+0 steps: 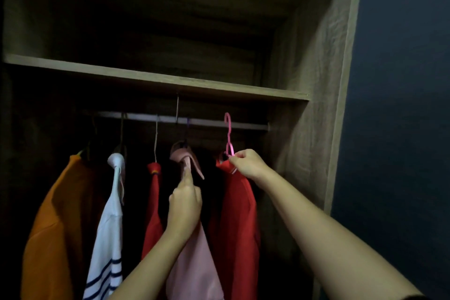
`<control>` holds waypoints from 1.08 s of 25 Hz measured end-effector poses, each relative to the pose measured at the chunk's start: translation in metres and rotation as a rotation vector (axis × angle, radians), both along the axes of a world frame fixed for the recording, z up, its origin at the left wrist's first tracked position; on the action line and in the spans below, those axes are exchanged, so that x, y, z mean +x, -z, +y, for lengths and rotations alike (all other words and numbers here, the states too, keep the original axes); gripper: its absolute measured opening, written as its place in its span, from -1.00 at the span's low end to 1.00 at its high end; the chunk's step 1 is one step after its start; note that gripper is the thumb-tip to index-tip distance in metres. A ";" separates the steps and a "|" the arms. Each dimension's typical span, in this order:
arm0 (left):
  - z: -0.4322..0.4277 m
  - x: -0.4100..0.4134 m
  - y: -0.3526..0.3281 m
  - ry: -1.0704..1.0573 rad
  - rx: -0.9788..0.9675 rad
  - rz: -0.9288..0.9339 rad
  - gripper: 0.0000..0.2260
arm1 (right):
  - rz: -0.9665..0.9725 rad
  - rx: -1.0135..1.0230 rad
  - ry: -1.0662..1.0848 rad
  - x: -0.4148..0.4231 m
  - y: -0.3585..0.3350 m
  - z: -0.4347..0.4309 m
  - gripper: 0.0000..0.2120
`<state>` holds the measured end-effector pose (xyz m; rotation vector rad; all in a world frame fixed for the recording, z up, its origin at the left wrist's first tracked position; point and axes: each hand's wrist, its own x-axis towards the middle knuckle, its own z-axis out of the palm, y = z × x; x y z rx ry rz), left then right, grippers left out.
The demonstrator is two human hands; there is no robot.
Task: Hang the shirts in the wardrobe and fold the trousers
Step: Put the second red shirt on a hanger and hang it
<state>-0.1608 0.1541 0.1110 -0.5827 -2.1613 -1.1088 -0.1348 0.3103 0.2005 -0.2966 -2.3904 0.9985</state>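
A red shirt (239, 214) hangs on a pink hanger (228, 135) whose hook is level with the metal rail (207, 122); whether it rests on the rail I cannot tell. My right hand (246, 162) pinches the hanger's neck at the shirt's collar. My left hand (185, 204) is curled, its forefinger stretched up against the collar of a pink shirt (194, 263) hanging just left of the red one. Farther left hang another red shirt (152, 214), a white shirt with dark stripes (108, 238) and an orange shirt (58, 221).
A wooden shelf (155, 78) runs just above the rail. The wardrobe's right side wall (309, 105) stands close to the red shirt, with a dark blue wall (401, 105) beyond it. The wardrobe interior is dim.
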 end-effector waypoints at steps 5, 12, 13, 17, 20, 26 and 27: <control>-0.002 -0.008 -0.004 0.059 -0.025 0.025 -0.45 | 0.001 -0.068 0.015 -0.036 -0.026 0.023 -0.74; 0.005 -0.009 -0.008 0.111 -0.032 0.031 -0.40 | -0.094 -0.035 0.020 -0.073 -0.004 0.038 -0.73; 0.007 -0.007 -0.008 0.111 -0.023 0.029 -0.40 | -0.087 -0.027 0.026 -0.074 0.000 0.038 -0.72; 0.016 -0.005 -0.015 0.046 0.095 -0.120 -0.34 | -0.158 0.244 0.072 -0.074 0.004 0.037 -0.71; 0.026 -0.004 -0.019 0.060 0.078 -0.169 -0.31 | -0.190 0.483 0.153 -0.069 0.005 0.035 -0.71; 0.055 0.009 -0.032 -0.020 -0.084 -0.158 -0.33 | -0.240 0.560 0.218 -0.062 0.001 0.041 -0.72; 0.059 0.010 -0.032 -0.028 -0.094 -0.160 -0.33 | -0.257 0.560 0.214 -0.061 -0.001 0.041 -0.72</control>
